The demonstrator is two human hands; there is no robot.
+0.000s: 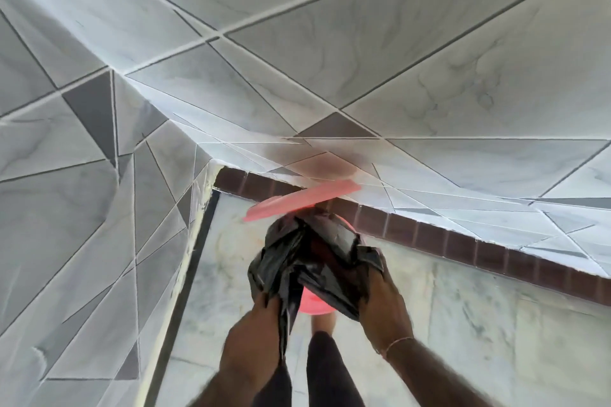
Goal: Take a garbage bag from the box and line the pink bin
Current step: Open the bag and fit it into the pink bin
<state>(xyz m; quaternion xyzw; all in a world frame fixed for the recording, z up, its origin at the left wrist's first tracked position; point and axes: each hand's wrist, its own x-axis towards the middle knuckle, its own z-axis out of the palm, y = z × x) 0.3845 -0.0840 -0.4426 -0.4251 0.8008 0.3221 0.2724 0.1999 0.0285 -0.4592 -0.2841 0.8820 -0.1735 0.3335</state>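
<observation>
The left hand (pixel 261 314) was clenched on the left edge of the black garbage bag (pixel 314 258), which was bunched directly over the pink bin (pixel 312 304); the right hand (pixel 380 301) was gripping its right edge. The bin's lid (pixel 304 200) was seen raised behind the bin. The lining step appeared under way; next, the bag's mouth would probably need spreading over the rim.

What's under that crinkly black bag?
Under the black bag peeks the pink bin, its lid raised behind. Both hands hold the bag, which covers the bin's inside.
</observation>
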